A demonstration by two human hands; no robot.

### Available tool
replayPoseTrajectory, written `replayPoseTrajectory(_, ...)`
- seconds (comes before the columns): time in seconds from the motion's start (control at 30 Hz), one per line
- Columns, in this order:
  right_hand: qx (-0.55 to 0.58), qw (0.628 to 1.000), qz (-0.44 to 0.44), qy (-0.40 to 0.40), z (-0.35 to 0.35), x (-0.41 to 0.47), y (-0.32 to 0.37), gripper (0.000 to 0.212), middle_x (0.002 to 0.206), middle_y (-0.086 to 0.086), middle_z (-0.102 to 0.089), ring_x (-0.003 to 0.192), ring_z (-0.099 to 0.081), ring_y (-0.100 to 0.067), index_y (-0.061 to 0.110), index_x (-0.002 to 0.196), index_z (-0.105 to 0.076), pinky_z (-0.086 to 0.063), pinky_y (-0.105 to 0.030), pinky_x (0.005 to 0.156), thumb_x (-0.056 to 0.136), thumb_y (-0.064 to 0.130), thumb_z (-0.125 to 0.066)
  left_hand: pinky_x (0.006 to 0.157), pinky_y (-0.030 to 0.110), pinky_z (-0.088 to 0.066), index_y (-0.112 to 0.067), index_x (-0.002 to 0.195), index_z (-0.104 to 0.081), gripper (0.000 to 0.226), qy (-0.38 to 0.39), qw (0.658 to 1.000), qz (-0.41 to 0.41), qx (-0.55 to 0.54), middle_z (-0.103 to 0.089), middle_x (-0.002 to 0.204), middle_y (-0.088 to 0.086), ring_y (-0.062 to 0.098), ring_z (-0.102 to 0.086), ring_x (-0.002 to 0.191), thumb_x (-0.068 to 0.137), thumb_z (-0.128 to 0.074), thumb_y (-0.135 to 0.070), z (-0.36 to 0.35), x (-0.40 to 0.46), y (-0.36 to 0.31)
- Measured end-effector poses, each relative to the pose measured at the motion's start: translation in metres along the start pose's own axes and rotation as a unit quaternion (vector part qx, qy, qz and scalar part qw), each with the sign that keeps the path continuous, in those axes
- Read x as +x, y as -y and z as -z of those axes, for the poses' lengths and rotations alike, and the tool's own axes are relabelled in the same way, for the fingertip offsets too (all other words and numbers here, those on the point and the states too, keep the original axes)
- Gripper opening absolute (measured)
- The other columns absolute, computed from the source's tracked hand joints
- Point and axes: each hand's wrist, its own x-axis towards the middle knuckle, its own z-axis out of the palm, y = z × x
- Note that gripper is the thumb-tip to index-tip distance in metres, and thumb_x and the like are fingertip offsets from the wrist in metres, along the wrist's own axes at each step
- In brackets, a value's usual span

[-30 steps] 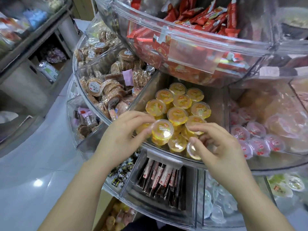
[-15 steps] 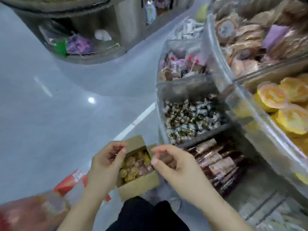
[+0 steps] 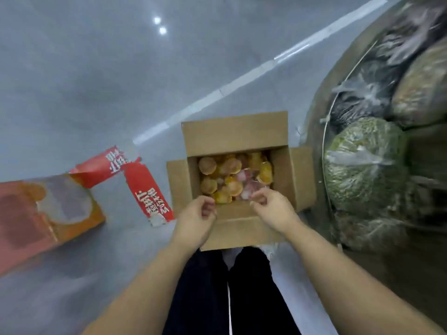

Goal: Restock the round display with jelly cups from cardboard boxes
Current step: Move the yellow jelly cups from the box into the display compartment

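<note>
Both hands reaching into open cardboard box (image 3: 238,139) of jelly cups (image 3: 233,178) on floor.
Left hand (image 3: 197,217) & right hand (image 3: 271,209) half-curled, empty — next: grab cups, lift to display.

Red box (image 3: 36,213) — blurred, edge-cropped

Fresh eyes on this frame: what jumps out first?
An open cardboard box sits on the floor at centre, holding orange and pink jelly cups. The left hand and right hand hover at its near edge, fingers curled and apparently empty. A torn red box lies on the floor, far left.
</note>
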Motion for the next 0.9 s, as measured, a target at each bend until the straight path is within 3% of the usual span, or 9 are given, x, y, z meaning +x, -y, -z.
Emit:
replayPoseTrajectory(0.17,-0.036,0.997,-0.056,0.046,-0.066,0.117,-0.040,0.036,0.113,-0.016,-0.064,0.107,-0.058,-0.033,0.004,0.109,-0.063,-0.045,-0.031,0.090,0.086,0.032,-0.060,0.102,0.036,-0.039,-0.009,0.137,-0.034,0.062,0.031,0.990,0.130,-0.051,-0.049,0.134,0.011,0.029,-0.047,0.122,0.086,-0.062,-0.028,-0.064,0.094,0.049)
replayPoseTrajectory(0.27,0.033,0.990,-0.133,0.022,-0.093,0.156,-0.046,0.058,0.125,-0.015,-0.058,0.115,-0.054,-0.033,0.008,0.123,-0.056,-0.045,-0.039,0.098,0.080,0.046,-0.064,0.104,0.042,-0.040,-0.010,0.133,-0.043,0.056,0.008,0.948,0.237,-0.213,-0.054,0.130,0.011,0.030,-0.051,0.119,0.086,-0.063,-0.032,-0.091,0.131,0.060)
replayPoseTrajectory(0.4,-0.060,0.982,-0.176,-0.034,-0.110,0.183,-0.050,0.075,0.138,-0.015,-0.040,0.123,-0.044,-0.033,0.010,0.133,-0.045,-0.040,-0.036,0.097,0.077,0.056,-0.062,0.098,0.045,-0.046,-0.011,0.123,-0.054,0.043,-0.070,0.818,0.359,-0.445,-0.063,0.115,0.010,0.030,-0.058,0.106,0.088,-0.058,-0.036,-0.112,0.168,0.060)
replayPoseTrajectory(0.47,-0.085,0.980,-0.176,-0.043,-0.111,0.188,-0.051,0.079,0.140,-0.016,-0.035,0.125,-0.041,-0.033,0.008,0.133,-0.043,-0.038,-0.036,0.100,0.074,0.056,-0.064,0.097,0.039,-0.045,-0.013,0.123,-0.055,0.039,-0.109,0.746,0.373,-0.541,-0.062,0.118,0.006,0.026,-0.057,0.109,0.091,-0.052,-0.037,-0.116,0.183,0.062)
replayPoseTrajectory(0.5,-0.099,0.980,-0.169,-0.042,-0.110,0.188,-0.052,0.081,0.141,-0.016,-0.033,0.126,-0.039,-0.033,0.007,0.133,-0.043,-0.036,-0.036,0.102,0.073,0.056,-0.065,0.095,0.034,-0.045,-0.014,0.124,-0.054,0.038,-0.119,0.730,0.374,-0.560,-0.061,0.122,0.005,0.023,-0.056,0.112,0.093,-0.049,-0.037,-0.117,0.189,0.063)
replayPoseTrajectory(0.63,-0.055,0.990,-0.117,-0.056,-0.097,0.176,-0.058,0.070,0.133,-0.017,-0.047,0.123,-0.045,-0.032,0.007,0.124,-0.052,-0.040,-0.037,0.103,0.068,0.044,-0.074,0.064,0.028,-0.050,-0.010,0.126,-0.053,0.040,-0.156,0.748,0.374,-0.526,-0.058,0.112,0.001,0.020,-0.060,0.102,0.092,-0.054,-0.031,-0.118,0.188,0.066)
replayPoseTrajectory(0.73,0.127,0.982,-0.106,-0.096,-0.083,0.144,-0.050,0.047,0.104,-0.009,-0.064,0.101,-0.061,-0.027,0.010,0.108,-0.054,-0.050,-0.039,0.090,0.068,0.022,-0.076,0.085,0.042,-0.053,-0.010,0.119,-0.055,0.046,-0.179,0.766,0.358,-0.503,-0.062,0.117,0.010,0.029,-0.061,0.102,0.080,-0.064,-0.034,-0.111,0.153,0.053)
replayPoseTrajectory(0.83,0.187,0.969,-0.062,-0.149,-0.062,0.098,-0.031,0.040,0.103,-0.009,-0.063,0.096,-0.062,-0.026,0.018,0.101,-0.049,-0.050,-0.038,0.088,0.070,0.014,-0.074,0.089,0.038,-0.050,-0.020,0.104,-0.052,0.036,-0.211,0.886,0.227,-0.344,-0.058,0.111,0.011,0.025,-0.059,0.097,0.072,-0.070,-0.024,-0.090,0.094,0.027)
replayPoseTrajectory(0.9,0.181,0.965,-0.021,-0.186,-0.043,0.059,-0.012,0.044,0.106,-0.006,-0.062,0.097,-0.060,-0.022,0.020,0.105,-0.049,-0.049,-0.032,0.086,0.070,0.017,-0.074,0.085,0.018,-0.046,-0.024,0.107,-0.055,0.042,-0.203,0.942,0.098,-0.250,-0.053,0.104,0.001,0.012,-0.055,0.091,0.069,-0.070,-0.016,-0.066,0.054,0.002)
